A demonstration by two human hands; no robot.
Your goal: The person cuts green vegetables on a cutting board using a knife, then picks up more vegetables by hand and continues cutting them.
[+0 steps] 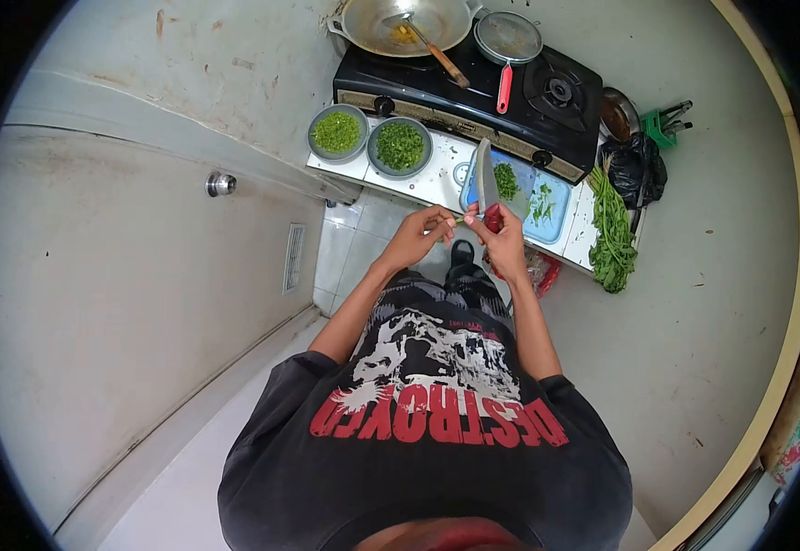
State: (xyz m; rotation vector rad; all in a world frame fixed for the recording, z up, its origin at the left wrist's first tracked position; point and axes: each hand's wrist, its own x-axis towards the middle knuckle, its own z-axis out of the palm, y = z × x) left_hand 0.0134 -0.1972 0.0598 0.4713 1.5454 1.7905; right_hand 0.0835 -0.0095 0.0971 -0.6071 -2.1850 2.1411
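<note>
My right hand [504, 243] is closed round the red handle of a knife [485, 174], its blade pointing up and away from me. Close beside it, my left hand [409, 241] pinches a thin green stem [456, 220] whose end reaches the right fingertips. Beyond the knife lies a blue cutting board [558, 197] bearing chopped greens [506, 182] and a few loose leaves [541, 204]. Two grey bowls stand left of the board: one with light green chopped pieces [336, 133], the other with darker chopped greens [400, 147].
A black gas stove [473, 103] carries a wok [368, 28] with a wooden-handled spatula [441, 62] and a red-handled strainer [507, 41]. Leafy greens [613, 241] hang over the counter's right edge, near a black plastic bag [640, 170]. A door [143, 275] is at left.
</note>
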